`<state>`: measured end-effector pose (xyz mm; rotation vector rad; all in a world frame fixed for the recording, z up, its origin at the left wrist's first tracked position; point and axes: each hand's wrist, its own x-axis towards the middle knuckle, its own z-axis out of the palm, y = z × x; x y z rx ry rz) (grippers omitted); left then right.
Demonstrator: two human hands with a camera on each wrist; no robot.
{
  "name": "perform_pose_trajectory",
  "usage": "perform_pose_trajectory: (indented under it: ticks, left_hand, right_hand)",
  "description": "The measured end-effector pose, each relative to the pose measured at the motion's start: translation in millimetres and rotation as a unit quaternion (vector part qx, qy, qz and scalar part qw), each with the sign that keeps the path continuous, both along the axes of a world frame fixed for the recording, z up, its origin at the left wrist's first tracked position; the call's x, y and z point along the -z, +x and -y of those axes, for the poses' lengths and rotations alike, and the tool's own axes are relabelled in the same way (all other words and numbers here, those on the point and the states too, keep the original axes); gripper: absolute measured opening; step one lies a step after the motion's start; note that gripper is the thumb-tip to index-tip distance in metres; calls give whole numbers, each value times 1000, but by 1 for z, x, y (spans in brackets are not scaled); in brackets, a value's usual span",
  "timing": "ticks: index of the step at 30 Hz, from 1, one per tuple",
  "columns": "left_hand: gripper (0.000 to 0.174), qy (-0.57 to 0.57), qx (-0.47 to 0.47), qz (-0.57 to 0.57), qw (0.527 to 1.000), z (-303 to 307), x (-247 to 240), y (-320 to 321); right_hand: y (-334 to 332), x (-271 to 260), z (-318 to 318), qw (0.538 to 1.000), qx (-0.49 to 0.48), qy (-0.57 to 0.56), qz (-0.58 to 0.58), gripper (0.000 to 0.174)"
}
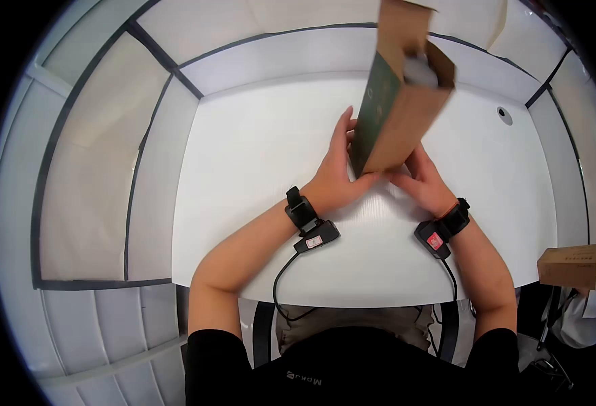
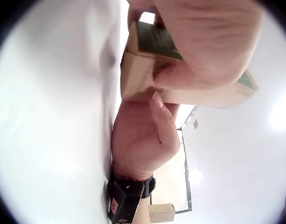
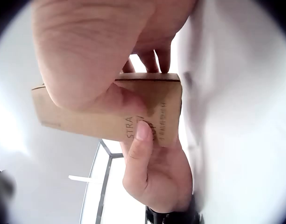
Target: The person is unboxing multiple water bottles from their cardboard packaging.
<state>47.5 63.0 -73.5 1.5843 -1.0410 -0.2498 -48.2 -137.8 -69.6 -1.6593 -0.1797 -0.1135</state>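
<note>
Upright on the white table, tilted a little to the right, is a tall brown cardboard box with a green side. Its lid flap stands up, and a greyish-white rounded thing shows inside the open top; its kind is hidden. My left hand grips the lower left of the box, thumb across the near face. On the lower right my right hand holds it too, and the thumbs come close together. Printed letters, partly covered by the thumbs, show on the near face in the right wrist view.
Off the table's right edge sits a smaller cardboard box. White partition walls enclose the table's back and sides. A round cable hole lies at the back right. Black cables run from the wrist cameras over the front edge.
</note>
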Motion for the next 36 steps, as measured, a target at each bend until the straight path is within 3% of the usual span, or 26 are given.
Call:
perform_pose_trajectory:
  ticks: [3, 6, 7, 11, 17, 22, 26, 31, 32, 35, 36]
  left_hand:
    - [106, 15, -14, 42, 999, 2, 0, -4]
    - [105, 3, 23, -60, 998, 2, -3, -4]
    - [102, 10, -3, -71, 997, 2, -5, -7]
    - [100, -19, -24, -60, 998, 3, -5, -6]
    - [102, -20, -17, -89, 996, 2, -5, -5]
    - [109, -53, -39, 15, 998, 1, 0, 0]
    - [105, -93, -64, 119, 986, 1, -9, 3]
    - [105, -66, -25, 179, 981, -3, -58, 5]
    - [96, -123, -41, 185, 974, 0, -62, 4]
    - [88, -44, -64, 263, 962, -4, -82, 8]
    - [76, -73, -77, 260, 960, -2, -89, 5]
  right_hand:
    - [-4, -4, -2, 997, 6, -73, -19, 77]
    - [-4, -6, -4, 995, 8, -98, -11, 75]
    - [-4, -7, -4, 994, 7, -104, -11, 75]
    - [-2, -12, -9, 998, 4, -51, 26, 77]
    - [0, -10, -8, 997, 3, -78, 14, 87]
    - [1, -8, -7, 997, -4, -75, 32, 88]
    - [1, -5, -6, 998, -3, -16, 54, 80]
    - [6, 6, -1, 998, 0, 27, 52, 74]
    - [8, 7, 0, 999, 9, 13, 38, 77]
    - [6, 2, -6, 997, 13, 53, 62, 79]
    - [6, 3, -5, 997, 18, 38, 62, 79]
